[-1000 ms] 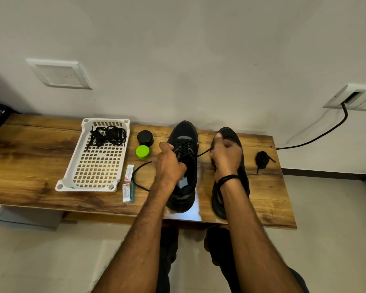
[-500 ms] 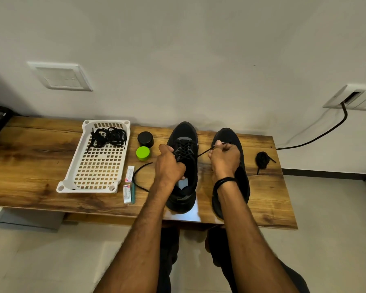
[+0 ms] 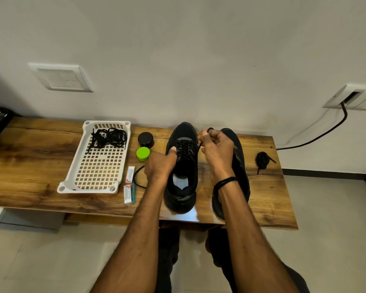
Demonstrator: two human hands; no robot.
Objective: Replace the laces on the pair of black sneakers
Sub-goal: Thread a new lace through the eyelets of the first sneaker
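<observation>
Landmark: laced sneaker (image 3: 182,166) at mid-bench (image 3: 30,166).
Left of it: black jar (image 3: 145,140), green jar (image 3: 143,153), two packets (image 3: 130,174) and a slack loop of lace (image 3: 135,178) crowd the near strip; white basket (image 3: 87,190) stands farther out.
Far left of it: bare wood past the basket.
Right of it: narrow gap, then second sneaker (image 3: 241,166); coiled lace (image 3: 262,159) farther right, bare wood around.
Behind it: wall (image 3: 178,60) close to toe.

Soft, rather dim indoor light is spread evenly, and a warm cast is given to the wooden table (image 3: 30,166). A bright glare patch is seen on its near edge, between the heels of the sneakers (image 3: 184,170), whose black detail is largely lost. Faint shadows are thrown on the far wall (image 3: 178,60), darkest at far left. Straight lines are bowed toward the edges.
</observation>
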